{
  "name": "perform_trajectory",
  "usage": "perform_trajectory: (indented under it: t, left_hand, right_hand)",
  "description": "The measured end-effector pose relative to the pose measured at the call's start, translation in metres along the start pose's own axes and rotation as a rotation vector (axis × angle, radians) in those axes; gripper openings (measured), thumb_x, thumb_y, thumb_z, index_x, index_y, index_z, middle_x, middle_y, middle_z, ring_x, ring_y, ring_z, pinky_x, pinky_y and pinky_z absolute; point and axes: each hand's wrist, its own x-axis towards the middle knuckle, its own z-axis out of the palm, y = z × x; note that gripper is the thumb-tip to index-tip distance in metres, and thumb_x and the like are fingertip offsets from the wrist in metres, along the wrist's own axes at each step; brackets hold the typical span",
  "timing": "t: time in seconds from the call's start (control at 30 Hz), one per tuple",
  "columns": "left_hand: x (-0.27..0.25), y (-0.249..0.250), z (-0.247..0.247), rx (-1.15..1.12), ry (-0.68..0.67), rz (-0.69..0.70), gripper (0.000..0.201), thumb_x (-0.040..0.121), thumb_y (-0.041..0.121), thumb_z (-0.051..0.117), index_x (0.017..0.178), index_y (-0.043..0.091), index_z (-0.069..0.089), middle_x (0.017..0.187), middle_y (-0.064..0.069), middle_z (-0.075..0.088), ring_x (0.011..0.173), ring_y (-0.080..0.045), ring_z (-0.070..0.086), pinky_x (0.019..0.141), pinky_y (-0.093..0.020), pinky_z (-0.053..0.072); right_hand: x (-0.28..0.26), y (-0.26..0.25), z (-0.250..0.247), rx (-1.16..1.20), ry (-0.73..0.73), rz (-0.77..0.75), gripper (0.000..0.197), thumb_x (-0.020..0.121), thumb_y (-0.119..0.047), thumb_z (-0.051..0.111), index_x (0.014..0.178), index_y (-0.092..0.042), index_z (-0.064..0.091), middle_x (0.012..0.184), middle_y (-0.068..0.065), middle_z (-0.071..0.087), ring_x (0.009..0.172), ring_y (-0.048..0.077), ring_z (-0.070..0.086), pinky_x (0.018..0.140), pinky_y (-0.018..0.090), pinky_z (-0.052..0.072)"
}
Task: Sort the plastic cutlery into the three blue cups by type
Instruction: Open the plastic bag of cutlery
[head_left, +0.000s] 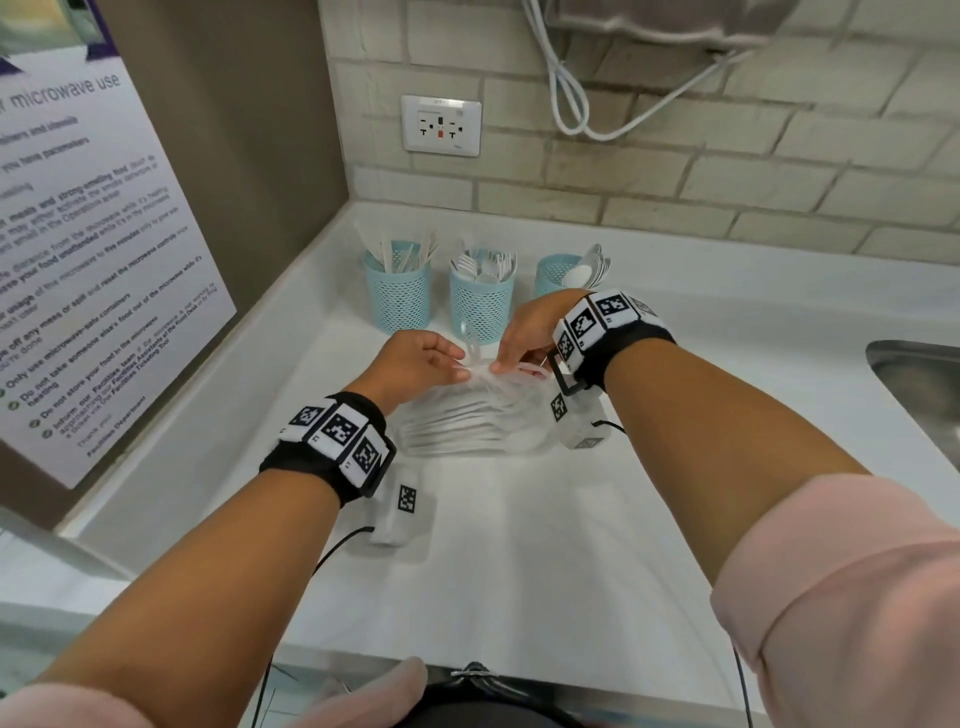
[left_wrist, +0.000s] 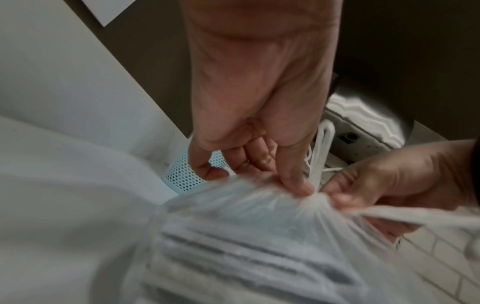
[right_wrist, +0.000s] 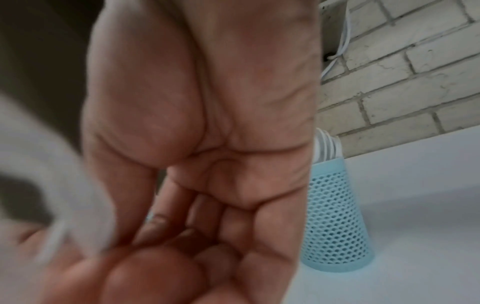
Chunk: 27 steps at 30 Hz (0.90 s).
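A clear plastic bag (head_left: 467, 415) with several white cutlery pieces inside lies on the white counter (head_left: 519, 545) in front of three blue mesh cups. The left cup (head_left: 397, 293) holds knives, the middle cup (head_left: 481, 306) forks, the right cup (head_left: 556, 275) spoons. My left hand (head_left: 421, 361) and right hand (head_left: 524, 338) both pinch the bag's knotted neck (left_wrist: 315, 198) from either side. In the left wrist view the bag (left_wrist: 259, 236) fills the foreground, and the left fingers (left_wrist: 296, 181) press at the knot. The right wrist view shows my curled right hand (right_wrist: 182, 236) and the spoon cup (right_wrist: 335, 216).
A brown panel with a microwave notice (head_left: 104, 234) walls the left side. A brick wall with a socket (head_left: 440, 124) and hanging white cable (head_left: 571, 93) stands behind the cups. A steel sink (head_left: 919, 384) lies at the right edge.
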Motion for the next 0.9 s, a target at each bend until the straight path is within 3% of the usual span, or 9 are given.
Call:
perform_trajectory:
  t: [0.07,0.17,0.3,0.37,0.5,0.6,0.7,0.8,0.9]
  left_hand:
    - [0.000,-0.001,0.001,0.022,0.032,0.034,0.023,0.074,-0.003,0.074,0.095,0.002,0.067,0.072,-0.001,0.063,0.053,0.008,0.058,0.054,-0.004,0.043]
    - [0.000,-0.002,-0.001,0.090,0.048,0.064,0.018,0.082,-0.009,0.061,0.093,0.002,0.069,0.073,0.000,0.064,0.060,0.001,0.060,0.059,-0.006,0.046]
    - [-0.001,-0.002,0.000,0.094,0.010,0.093,0.017,0.081,-0.006,0.063,0.093,0.003,0.071,0.080,-0.006,0.069,0.069,-0.006,0.061,0.069,-0.013,0.049]
    - [-0.001,-0.004,0.002,0.111,0.017,0.120,0.016,0.080,-0.006,0.065,0.091,0.003,0.072,0.083,-0.012,0.070,0.073,-0.013,0.060,0.075,-0.023,0.050]
    - [0.001,-0.006,0.001,0.076,0.028,0.150,0.016,0.075,-0.003,0.072,0.091,-0.003,0.071,0.065,0.010,0.068,0.057,0.004,0.058,0.062,-0.009,0.047]
    - [0.004,-0.009,0.000,0.073,0.029,0.158,0.017,0.076,0.005,0.075,0.092,0.000,0.071,0.066,0.008,0.066,0.055,0.004,0.055,0.061,-0.010,0.044]
    - [0.003,-0.011,-0.001,0.028,0.045,0.112,0.013,0.078,0.013,0.075,0.083,0.002,0.070,0.070,-0.004,0.061,0.062,-0.007,0.052,0.067,-0.019,0.042]
    - [0.003,-0.013,-0.001,-0.019,0.062,0.097,0.005,0.079,0.010,0.073,0.078,0.011,0.068,0.072,0.001,0.063,0.058,0.003,0.056,0.066,-0.010,0.045]
    - [0.002,-0.019,0.003,0.048,0.068,0.093,0.008,0.081,0.010,0.071,0.075,0.013,0.067,0.069,0.003,0.061,0.057,0.002,0.051,0.065,-0.011,0.042]
  right_hand:
    - [-0.005,0.007,0.002,0.088,-0.045,-0.068,0.019,0.090,-0.038,0.057,0.078,-0.023,0.057,0.074,-0.004,0.053,0.068,0.011,0.048,0.072,0.023,0.040]
    - [0.001,0.024,0.013,0.537,-0.195,-0.186,0.015,0.093,-0.019,0.053,0.080,-0.013,0.058,0.077,0.009,0.052,0.073,0.021,0.048,0.076,0.033,0.040]
    - [-0.002,0.031,0.019,0.656,-0.201,-0.223,0.012,0.084,-0.021,0.057,0.076,-0.013,0.061,0.064,0.003,0.055,0.058,0.014,0.051,0.057,0.023,0.042]
    - [-0.006,0.029,0.018,0.533,-0.142,-0.183,0.009,0.089,-0.021,0.059,0.081,-0.015,0.058,0.065,-0.001,0.054,0.058,0.011,0.048,0.056,0.019,0.042]
    - [-0.005,0.015,0.016,0.541,0.038,-0.202,0.022,0.079,-0.016,0.074,0.089,-0.027,0.057,0.083,0.000,0.052,0.081,0.014,0.047,0.075,0.028,0.044]
    - [-0.003,-0.001,0.021,0.512,0.129,-0.312,0.027,0.076,-0.017,0.076,0.090,-0.035,0.063,0.078,-0.004,0.044,0.074,0.012,0.043,0.070,0.024,0.040]
    - [0.001,-0.009,0.029,0.440,0.251,-0.373,0.015,0.073,-0.023,0.078,0.085,-0.029,0.071,0.073,-0.003,0.050,0.072,0.013,0.044,0.071,0.021,0.036]
    - [0.000,-0.008,0.033,0.567,0.374,-0.428,0.016,0.075,-0.017,0.077,0.065,-0.026,0.068,0.072,-0.009,0.065,0.073,0.001,0.057,0.079,0.015,0.041]
    - [-0.010,-0.010,0.024,0.754,0.480,-0.465,0.017,0.079,-0.012,0.073,0.067,-0.021,0.065,0.080,-0.004,0.068,0.075,0.002,0.058,0.074,0.015,0.043]
